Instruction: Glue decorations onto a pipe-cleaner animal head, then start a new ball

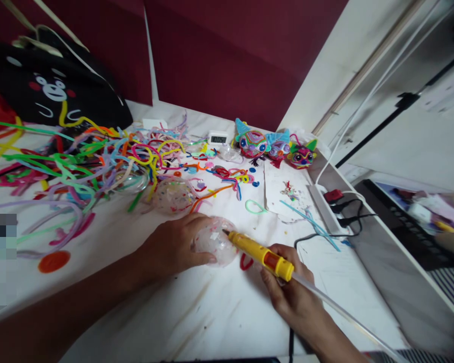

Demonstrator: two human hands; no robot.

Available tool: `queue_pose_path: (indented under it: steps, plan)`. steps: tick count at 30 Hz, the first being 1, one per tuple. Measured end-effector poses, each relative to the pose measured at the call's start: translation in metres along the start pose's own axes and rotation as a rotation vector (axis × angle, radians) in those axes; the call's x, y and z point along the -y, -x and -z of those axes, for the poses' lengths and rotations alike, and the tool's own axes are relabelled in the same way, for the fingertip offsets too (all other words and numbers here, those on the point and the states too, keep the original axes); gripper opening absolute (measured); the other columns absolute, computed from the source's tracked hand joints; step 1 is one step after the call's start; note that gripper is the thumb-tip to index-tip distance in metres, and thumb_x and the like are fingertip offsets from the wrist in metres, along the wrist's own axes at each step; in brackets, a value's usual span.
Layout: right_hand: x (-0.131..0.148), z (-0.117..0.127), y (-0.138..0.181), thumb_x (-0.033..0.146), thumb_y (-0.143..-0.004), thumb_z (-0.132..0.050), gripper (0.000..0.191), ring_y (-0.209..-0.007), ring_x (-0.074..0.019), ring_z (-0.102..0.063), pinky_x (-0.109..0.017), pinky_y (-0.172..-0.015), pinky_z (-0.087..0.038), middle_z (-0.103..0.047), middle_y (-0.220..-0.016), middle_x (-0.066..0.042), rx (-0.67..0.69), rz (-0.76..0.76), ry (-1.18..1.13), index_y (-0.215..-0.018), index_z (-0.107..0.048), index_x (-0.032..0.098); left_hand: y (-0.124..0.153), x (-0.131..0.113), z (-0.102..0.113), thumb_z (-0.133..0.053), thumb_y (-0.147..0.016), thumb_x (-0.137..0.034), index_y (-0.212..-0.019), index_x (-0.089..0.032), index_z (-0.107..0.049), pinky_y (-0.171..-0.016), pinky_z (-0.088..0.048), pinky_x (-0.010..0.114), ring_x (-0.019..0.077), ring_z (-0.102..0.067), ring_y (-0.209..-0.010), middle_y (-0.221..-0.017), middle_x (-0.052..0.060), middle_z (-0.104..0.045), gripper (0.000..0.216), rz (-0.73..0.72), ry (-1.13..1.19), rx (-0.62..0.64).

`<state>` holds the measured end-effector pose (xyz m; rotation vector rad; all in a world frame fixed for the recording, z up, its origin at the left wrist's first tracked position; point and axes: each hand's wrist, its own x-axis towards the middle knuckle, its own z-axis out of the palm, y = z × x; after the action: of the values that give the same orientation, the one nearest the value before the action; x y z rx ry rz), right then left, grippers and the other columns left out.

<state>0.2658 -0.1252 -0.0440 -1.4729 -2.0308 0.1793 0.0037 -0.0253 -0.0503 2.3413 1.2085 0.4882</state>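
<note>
- Holding the yellow glue gun (255,250) by its handle, the right grip (295,290) is closed, fingers wrapped underneath; the left grip (177,244) is part-open, thumb and fingers curved around the near-left side of the clear speckled ball (217,252).
- The ball sits on the desk (208,312) in front of the person, the gun's nozzle at its upper right; whether they touch, I cannot tell.
- Being round, the ball could roll if the left grip loosens or the nozzle pushes; a slip might bring the tip, probably hot, onto the left fingers.
- Stray glue could land on the red loop (245,262) just beside the ball.
- The long glue stick (344,307) juts back over the right forearm and could knock the wrist, tilting the aim.
- The black cord (306,237) might snag and tug the gun.
- Open room lies nearest the person, down to the desk's front edge; rightward, the power strip (327,212) and grey side panel (401,267) limit movement.
- Leftward and beyond, a second speckled ball (173,195) and tangled pipe cleaners (75,166) crowd the desk.
</note>
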Motion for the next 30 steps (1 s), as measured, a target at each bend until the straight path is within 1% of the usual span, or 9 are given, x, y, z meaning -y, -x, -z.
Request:
queue_pose_path:
  steps: [6,9,12,15,17,20,24,28,30]
  plan:
    - [-0.002,-0.001,0.002,0.024,-0.096,-0.051,0.016,-0.061,-0.0159,-0.067,-0.025,-0.054,-0.051,-0.069,-0.086,-0.002,0.029,-0.021,-0.004,-0.111,-0.049,0.023,0.000,-0.002,0.007,-0.069,-0.072,-0.036,-0.132,-0.025,-0.056,-0.099,-0.053,0.038,0.0286,-0.061,-0.120,-0.133,0.007,-0.062,0.062,-0.027,0.048,0.019]
    - [-0.004,-0.001,0.003,0.023,-0.096,-0.050,0.014,-0.063,-0.0162,-0.068,-0.023,-0.052,-0.051,-0.069,-0.085,-0.002,0.041,-0.044,-0.044,-0.110,-0.050,0.023,0.002,-0.002,0.016,-0.057,-0.075,-0.023,-0.138,-0.020,-0.046,-0.081,-0.055,0.032,0.0215,-0.066,-0.095,-0.112,0.007,-0.066,0.064,-0.030,0.129,0.042]
    - [-0.001,0.000,0.000,0.020,-0.096,-0.050,0.014,-0.052,-0.0140,-0.064,-0.021,-0.048,-0.049,-0.067,-0.072,0.003,0.019,-0.039,-0.083,-0.109,-0.049,0.024,0.003,0.000,0.023,-0.042,-0.086,-0.020,-0.133,-0.016,-0.045,-0.068,-0.052,0.029,0.0153,-0.059,-0.073,-0.097,0.006,-0.064,0.047,-0.047,0.255,0.002]
    - [0.003,0.002,-0.002,0.020,-0.094,-0.052,0.016,-0.048,-0.0126,-0.061,-0.020,-0.045,-0.047,-0.066,-0.071,0.005,-0.007,-0.025,-0.073,-0.109,-0.047,0.025,0.000,0.005,0.027,-0.035,-0.093,-0.022,-0.122,-0.013,-0.048,-0.070,-0.052,0.030,0.0158,-0.060,-0.075,-0.097,0.008,-0.064,0.033,-0.080,0.283,-0.081]
    - [0.004,0.002,-0.002,0.021,-0.094,-0.053,0.016,-0.051,-0.0126,-0.063,-0.020,-0.046,-0.047,-0.068,-0.075,0.004,-0.005,-0.027,-0.070,-0.108,-0.048,0.025,-0.003,0.007,0.028,-0.035,-0.094,-0.024,-0.118,-0.013,-0.048,-0.065,-0.052,0.029,0.0155,-0.060,-0.070,-0.091,0.008,-0.064,0.030,-0.087,0.285,-0.115]
    - [0.003,0.002,-0.001,0.020,-0.095,-0.052,0.015,-0.050,-0.0116,-0.062,-0.019,-0.046,-0.048,-0.069,-0.078,0.003,0.012,-0.050,-0.116,-0.109,-0.047,0.024,-0.006,0.009,0.027,-0.038,-0.094,-0.027,-0.106,-0.015,-0.050,-0.058,-0.052,0.027,0.0147,-0.061,-0.063,-0.083,0.005,-0.065,0.021,-0.053,0.355,-0.144]
    - [0.001,0.001,-0.002,0.020,-0.095,-0.052,0.015,-0.049,-0.0124,-0.062,-0.020,-0.046,-0.047,-0.067,-0.072,0.004,0.000,-0.049,-0.090,-0.109,-0.048,0.024,-0.007,0.009,0.026,-0.046,-0.092,-0.025,-0.096,-0.018,-0.053,-0.063,-0.054,0.025,0.0142,-0.068,-0.066,-0.080,0.002,-0.068,0.011,0.008,0.421,-0.144]
    - [0.002,0.000,-0.002,0.022,-0.095,-0.052,0.012,-0.051,-0.0131,-0.062,-0.022,-0.047,-0.047,-0.067,-0.073,0.003,0.014,-0.056,-0.067,-0.107,-0.050,0.023,-0.005,0.010,0.022,-0.046,-0.096,-0.023,-0.093,-0.018,-0.059,-0.056,-0.049,0.020,0.0096,-0.064,-0.063,-0.088,0.001,-0.065,0.015,-0.059,0.292,-0.174]
    - [0.001,0.000,0.000,0.022,-0.096,-0.051,0.012,-0.053,-0.0135,-0.064,-0.022,-0.048,-0.047,-0.068,-0.074,0.002,0.027,-0.055,-0.071,-0.108,-0.050,0.023,-0.004,0.012,0.020,-0.046,-0.097,-0.019,-0.095,-0.018,-0.062,-0.063,-0.050,0.020,0.0109,-0.064,-0.073,-0.092,0.001,-0.064,0.016,-0.161,0.165,-0.236]
